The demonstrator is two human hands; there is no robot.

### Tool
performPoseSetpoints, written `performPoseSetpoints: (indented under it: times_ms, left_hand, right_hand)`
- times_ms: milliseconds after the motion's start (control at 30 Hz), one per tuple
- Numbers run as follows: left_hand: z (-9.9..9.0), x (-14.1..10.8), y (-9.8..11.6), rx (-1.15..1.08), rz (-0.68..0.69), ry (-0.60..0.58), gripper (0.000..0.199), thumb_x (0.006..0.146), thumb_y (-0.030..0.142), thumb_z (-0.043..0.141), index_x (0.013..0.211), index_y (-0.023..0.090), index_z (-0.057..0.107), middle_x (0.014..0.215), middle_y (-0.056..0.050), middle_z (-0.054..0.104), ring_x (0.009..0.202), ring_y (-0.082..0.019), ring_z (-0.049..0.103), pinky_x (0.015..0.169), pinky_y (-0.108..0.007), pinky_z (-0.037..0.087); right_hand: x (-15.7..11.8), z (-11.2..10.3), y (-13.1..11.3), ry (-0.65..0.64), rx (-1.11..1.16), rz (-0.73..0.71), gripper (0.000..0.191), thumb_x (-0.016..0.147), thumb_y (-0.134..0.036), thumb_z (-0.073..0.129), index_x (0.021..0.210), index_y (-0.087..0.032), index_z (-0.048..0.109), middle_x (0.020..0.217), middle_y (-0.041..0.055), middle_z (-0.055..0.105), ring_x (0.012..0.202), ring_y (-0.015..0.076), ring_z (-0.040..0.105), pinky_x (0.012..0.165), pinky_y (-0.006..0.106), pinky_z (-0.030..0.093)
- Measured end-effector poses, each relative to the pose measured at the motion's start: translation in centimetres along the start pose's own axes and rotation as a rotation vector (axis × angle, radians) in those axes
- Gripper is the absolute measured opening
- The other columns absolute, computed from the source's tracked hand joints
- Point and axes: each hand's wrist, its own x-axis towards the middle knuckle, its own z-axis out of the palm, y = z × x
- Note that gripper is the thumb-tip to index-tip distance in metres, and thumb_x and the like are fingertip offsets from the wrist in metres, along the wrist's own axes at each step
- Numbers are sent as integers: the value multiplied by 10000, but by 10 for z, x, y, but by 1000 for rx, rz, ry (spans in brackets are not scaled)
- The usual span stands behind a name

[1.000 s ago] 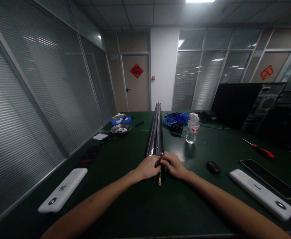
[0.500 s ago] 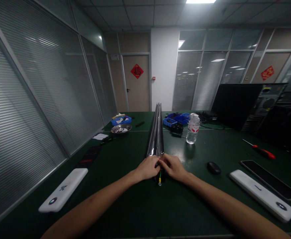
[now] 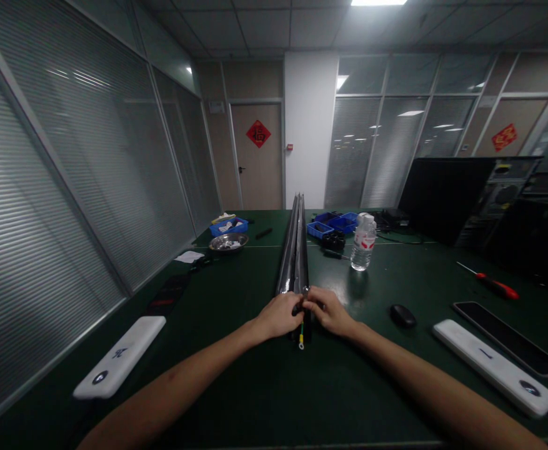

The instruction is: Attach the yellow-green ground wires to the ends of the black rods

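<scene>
With fingers curled, any grip hidden, I'd brace the long, glossy black bar [image 3: 288, 262] with my bare left hand [image 3: 279, 314], working my bare right hand [image 3: 328, 311] gently.

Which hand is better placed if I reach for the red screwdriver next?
Probably your right hand: the red screwdriver lies on that side, beyond the black mouse. Your left hand would have to reach across the right. Both are at the near end of the dark bar.

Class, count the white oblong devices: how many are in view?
2: the left device, left of the left hand; the right device, right of the right hand, beside a dark slab. No others show.
</scene>
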Motion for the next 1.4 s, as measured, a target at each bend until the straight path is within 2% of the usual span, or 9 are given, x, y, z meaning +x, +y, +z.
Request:
performPoseSetpoints:
  times_ms: [133, 300, 500, 733, 900, 1067, 1233, 1400]
  left_hand:
    - [0, -1, -1, -3, 28, -3, 180, 870, 230, 536, 999, 173, 647, 1069, -87, 680, 980, -231, 640, 856, -306, 495]
    - [2, -1, -3, -8, 36, 3, 194, 857, 203, 535, 1026, 170, 626, 1102, -92, 665, 989, -230, 635, 891, -324, 491]
    - [2, -1, -3, -3, 28, 12, 190, 865, 236, 546, 1025, 176, 629, 1107, -88, 667, 988, -231, 636, 866, -313, 499]
    - [1, 0, 0, 22, 0, -1, 191, 882, 286, 567, 1034, 191, 635, 1091, -64, 675, 972, -219, 644, 834, -287, 497]
    - [2, 0, -2, 54, 12, 0, 191, 874, 249, 550, 1031, 173, 628, 1103, -87, 668, 1012, -234, 634, 894, -311, 490]
    - [2, 0, -5, 30, 8, -20, 193, 863, 198, 514, 1022, 165, 618, 1115, -99, 658, 985, -229, 640, 851, -304, 503]
    - [1, 0, -6, 21, -13, -22, 192, 865, 219, 522, 1016, 166, 627, 1117, -102, 657, 993, -240, 636, 842, -312, 500]
    - [-1, 0, -2, -26, -18, -20, 214, 904, 294, 523, 1047, 182, 636, 1126, -84, 665, 1012, -235, 634, 866, -305, 492]
  right_hand:
    - [-4, 4, -4, -1, -124, 46, 199, 988, -312, 525, 829, -194, 544, 756, 8, 573, 639, 138, 531, 605, 256, 382]
    - [-4, 6, -10, 12, -178, 70, 186, 979, -292, 537, 821, -194, 538, 733, 1, 576, 614, 132, 523, 592, 251, 371]
    - [-3, 4, -11, 19, -98, 56, 200, 996, -307, 512, 834, -194, 545, 767, 12, 574, 655, 145, 525, 620, 262, 389]
    - [3, -2, 2, -17, 21, -21, 289, 1007, -347, 487, 785, -184, 572, 796, 33, 572, 743, 169, 544, 685, 282, 422]
    - [0, 3, 2, 12, -10, 48, 266, 983, -347, 533, 775, -181, 547, 724, 5, 558, 644, 140, 512, 601, 248, 387]
    - [-3, 9, -6, 21, -103, 103, 225, 972, -309, 539, 783, -187, 525, 704, -6, 561, 597, 127, 504, 572, 241, 361]
    - [-3, 9, -10, 30, -119, 104, 203, 979, -293, 527, 804, -191, 528, 715, -7, 562, 607, 131, 505, 583, 246, 360]
    - [1, 0, -6, 28, -34, 38, 229, 994, -309, 507, 804, -188, 547, 765, 14, 571, 681, 148, 522, 640, 260, 396]
